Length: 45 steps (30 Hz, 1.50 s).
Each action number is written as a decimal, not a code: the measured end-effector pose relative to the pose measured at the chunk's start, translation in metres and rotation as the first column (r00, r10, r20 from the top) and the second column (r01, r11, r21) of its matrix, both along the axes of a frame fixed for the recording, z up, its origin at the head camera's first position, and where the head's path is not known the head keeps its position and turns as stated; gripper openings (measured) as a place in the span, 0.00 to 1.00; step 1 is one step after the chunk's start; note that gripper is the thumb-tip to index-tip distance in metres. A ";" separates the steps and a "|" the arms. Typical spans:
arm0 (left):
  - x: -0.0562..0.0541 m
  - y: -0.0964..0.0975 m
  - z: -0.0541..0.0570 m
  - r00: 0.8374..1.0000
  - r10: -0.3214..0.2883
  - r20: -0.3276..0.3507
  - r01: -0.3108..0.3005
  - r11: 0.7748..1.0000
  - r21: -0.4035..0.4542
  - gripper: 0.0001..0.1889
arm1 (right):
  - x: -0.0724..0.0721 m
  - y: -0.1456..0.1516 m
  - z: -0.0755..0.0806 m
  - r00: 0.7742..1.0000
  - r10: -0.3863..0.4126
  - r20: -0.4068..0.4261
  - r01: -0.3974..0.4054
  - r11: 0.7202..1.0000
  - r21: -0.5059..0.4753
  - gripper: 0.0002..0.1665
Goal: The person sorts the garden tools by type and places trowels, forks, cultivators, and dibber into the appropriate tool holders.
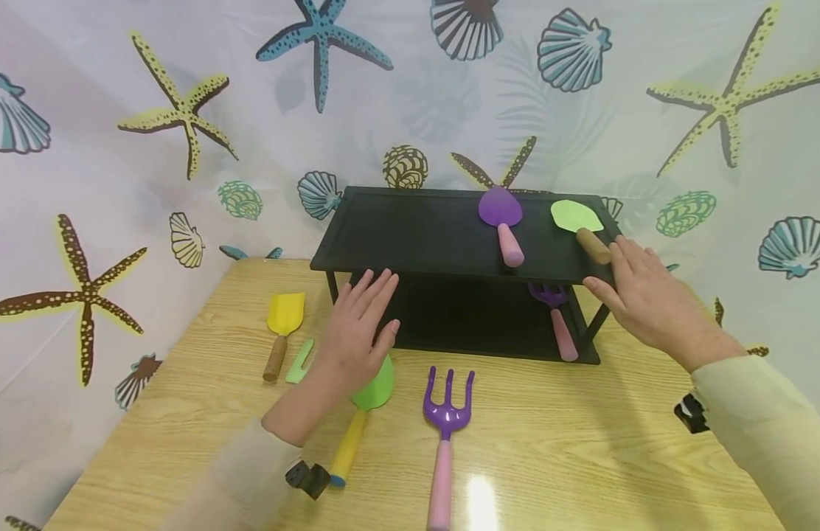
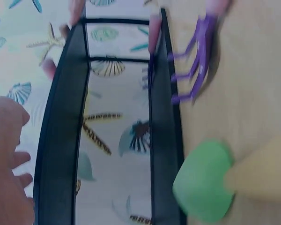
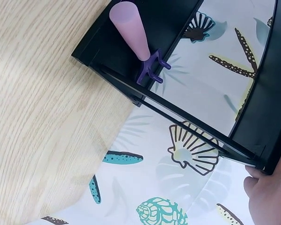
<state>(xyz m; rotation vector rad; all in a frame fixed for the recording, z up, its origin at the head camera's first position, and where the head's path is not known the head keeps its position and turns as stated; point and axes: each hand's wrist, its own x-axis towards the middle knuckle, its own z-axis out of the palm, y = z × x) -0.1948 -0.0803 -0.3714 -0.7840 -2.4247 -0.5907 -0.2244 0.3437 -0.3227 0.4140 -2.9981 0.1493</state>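
Note:
My left hand (image 1: 353,339) is held with fingers extended in front of the black two-tier shelf (image 1: 410,228), holding nothing. Beneath it, a green trowel (image 1: 375,387) with a yellow handle lies on the table, partly hidden by the hand. My right hand (image 1: 655,299) touches the shelf's right front corner, close to the brown handle of a light green trowel (image 1: 576,215). Its fingers look extended along the shelf end. A purple trowel (image 1: 500,208) with a pink handle also lies on the top tier. On the lower tier is a small purple fork (image 3: 152,65) with a pink handle.
A larger purple fork (image 1: 446,420) lies on the table (image 1: 549,442) before the shelf. To the left are a yellow shovel (image 1: 286,313) and a light green tool (image 1: 300,361), partly hidden. A patterned cloth (image 1: 397,96) hangs behind the shelf.

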 end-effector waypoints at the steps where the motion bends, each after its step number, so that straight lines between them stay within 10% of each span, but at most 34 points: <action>1: 0.005 0.003 -0.002 1.000 0.005 0.022 -0.005 1.000 0.011 0.31 | 0.000 0.000 0.000 1.000 -0.001 0.001 0.001 1.000 0.002 0.51; 17: 0.071 0.030 -0.033 0.955 -0.105 0.279 0.072 0.990 0.124 0.34 | 0.002 0.004 -0.003 1.000 0.003 -0.012 -0.003 1.000 -0.025 0.51; 28: 0.108 0.048 -0.062 0.902 -0.153 0.403 0.164 0.986 0.007 0.32 | 0.002 0.001 -0.003 0.999 0.004 -0.034 -0.005 0.999 -0.033 0.50; 39: 0.120 0.058 -0.092 0.952 -0.171 0.255 0.234 0.942 -0.243 0.37 | 0.000 0.001 -0.002 0.999 0.010 -0.034 -0.011 1.000 -0.028 0.50; 45: 0.125 0.061 -0.097 0.911 -0.173 0.373 0.308 0.889 -0.340 0.40 | -0.002 0.001 -0.004 0.999 0.017 -0.032 -0.018 0.999 -0.036 0.49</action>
